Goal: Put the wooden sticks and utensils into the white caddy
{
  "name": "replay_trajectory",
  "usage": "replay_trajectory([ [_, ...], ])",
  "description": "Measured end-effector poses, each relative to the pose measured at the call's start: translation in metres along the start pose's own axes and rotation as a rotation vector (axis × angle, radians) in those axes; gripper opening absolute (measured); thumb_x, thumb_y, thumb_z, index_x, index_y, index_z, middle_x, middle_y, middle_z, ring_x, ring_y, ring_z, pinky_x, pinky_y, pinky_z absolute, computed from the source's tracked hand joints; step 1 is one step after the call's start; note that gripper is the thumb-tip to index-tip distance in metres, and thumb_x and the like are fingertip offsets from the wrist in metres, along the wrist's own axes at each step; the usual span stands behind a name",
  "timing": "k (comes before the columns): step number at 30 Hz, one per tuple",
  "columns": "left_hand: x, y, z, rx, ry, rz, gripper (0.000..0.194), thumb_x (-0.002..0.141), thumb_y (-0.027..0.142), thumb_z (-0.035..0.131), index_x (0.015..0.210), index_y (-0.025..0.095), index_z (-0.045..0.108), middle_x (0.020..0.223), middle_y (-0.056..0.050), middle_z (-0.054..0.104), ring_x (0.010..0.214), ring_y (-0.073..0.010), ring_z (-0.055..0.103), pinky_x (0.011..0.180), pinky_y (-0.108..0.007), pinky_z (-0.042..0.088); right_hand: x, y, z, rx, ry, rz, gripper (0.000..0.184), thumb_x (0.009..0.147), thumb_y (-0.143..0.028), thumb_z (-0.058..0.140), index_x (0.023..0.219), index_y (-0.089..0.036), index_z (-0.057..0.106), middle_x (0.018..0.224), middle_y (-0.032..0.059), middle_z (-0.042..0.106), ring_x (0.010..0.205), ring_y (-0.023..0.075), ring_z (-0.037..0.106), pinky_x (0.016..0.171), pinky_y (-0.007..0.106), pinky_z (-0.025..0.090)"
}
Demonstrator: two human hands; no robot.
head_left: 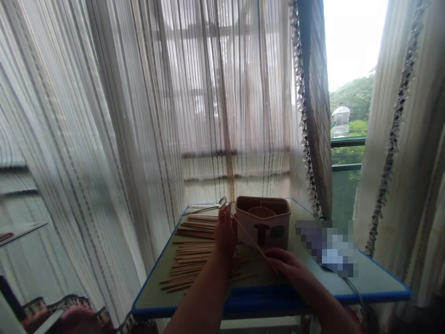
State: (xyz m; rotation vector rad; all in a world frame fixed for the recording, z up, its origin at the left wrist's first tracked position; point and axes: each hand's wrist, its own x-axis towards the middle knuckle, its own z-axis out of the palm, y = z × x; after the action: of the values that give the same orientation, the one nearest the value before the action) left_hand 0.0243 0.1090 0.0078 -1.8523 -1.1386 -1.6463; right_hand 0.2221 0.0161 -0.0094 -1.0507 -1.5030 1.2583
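Chopstick (249,234) slants before the tub (278,239), its lower end pinched by the right grip (284,261); its upper end meets the left grip (225,230), whose closure I cannot tell. Probably light, stiff and smooth, it should suit holding near its 2 ends. Leftward, loose sticks (194,253) cover the worktop (370,278).

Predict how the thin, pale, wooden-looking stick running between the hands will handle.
The thin, pale stick is probably stiff: it shows no bend between the left hand and the right hand. It is likely light, being so slender for its length. Its narrow, straight form might roll if set down, though its cross-section is unclear.
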Motion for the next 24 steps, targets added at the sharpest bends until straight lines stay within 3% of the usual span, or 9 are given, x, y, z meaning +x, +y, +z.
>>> replay_trajectory([
  [4,0.0,0.0,0.001,-0.033,-0.008,-0.088,0.042,0.094,0.027,0.04,0.134,0.016,0.035,0.107,-0.013,0.057,0.093,-0.0194,0.06,0.071,-0.031,0.054,0.002,0.004,-0.002,-0.031,0.028,-0.011,0.035,0.068,-0.043,0.065,0.093,-0.018,0.07,0.075,0.002,0.063,0.069,0.0148,0.05,0.062,0.026,0.036],
  [12,-0.002,0.001,-0.001,0.005,-0.108,-0.076,0.032,0.095,0.027,0.036,0.123,0.023,0.052,0.114,-0.009,0.057,0.096,-0.0169,0.059,0.077,-0.028,0.051,-0.003,-0.003,-0.001,0.011,0.021,0.003,0.036,0.068,-0.044,0.067,0.093,-0.019,0.07,0.079,0.0028,0.064,0.074,0.0163,0.053,0.065,0.026,0.039],
  [15,-0.002,-0.001,-0.001,0.044,-0.115,-0.069,0.032,0.095,0.025,0.039,0.123,0.023,0.052,0.113,-0.009,0.056,0.088,-0.0153,0.06,0.071,-0.027,0.051,-0.008,-0.004,0.0,0.114,0.066,-0.017,0.039,0.068,-0.046,0.068,0.097,-0.019,0.068,0.077,0.0029,0.063,0.072,0.0155,0.053,0.063,0.026,0.041],
  [20,-0.003,-0.003,0.001,0.127,-0.087,-0.024,0.029,0.093,0.022,0.042,0.119,0.022,0.056,0.107,-0.009,0.056,0.078,-0.0129,0.058,0.064,-0.025,0.048,-0.013,-0.002,0.0,0.395,0.151,-0.023,0.052,0.076,-0.061,0.052,0.109,-0.021,0.059,0.067,0.0003,0.054,0.054,0.0121,0.046,0.048,0.026,0.04],
  [24,-0.003,-0.002,0.001,0.137,-0.091,-0.03,0.028,0.093,0.022,0.042,0.117,0.022,0.057,0.106,-0.008,0.056,0.079,-0.0129,0.059,0.064,-0.024,0.047,-0.014,-0.004,0.002,0.38,0.133,-0.007,0.048,0.076,-0.058,0.056,0.106,-0.021,0.058,0.069,-0.0004,0.053,0.055,0.0112,0.047,0.047,0.024,0.041],
])
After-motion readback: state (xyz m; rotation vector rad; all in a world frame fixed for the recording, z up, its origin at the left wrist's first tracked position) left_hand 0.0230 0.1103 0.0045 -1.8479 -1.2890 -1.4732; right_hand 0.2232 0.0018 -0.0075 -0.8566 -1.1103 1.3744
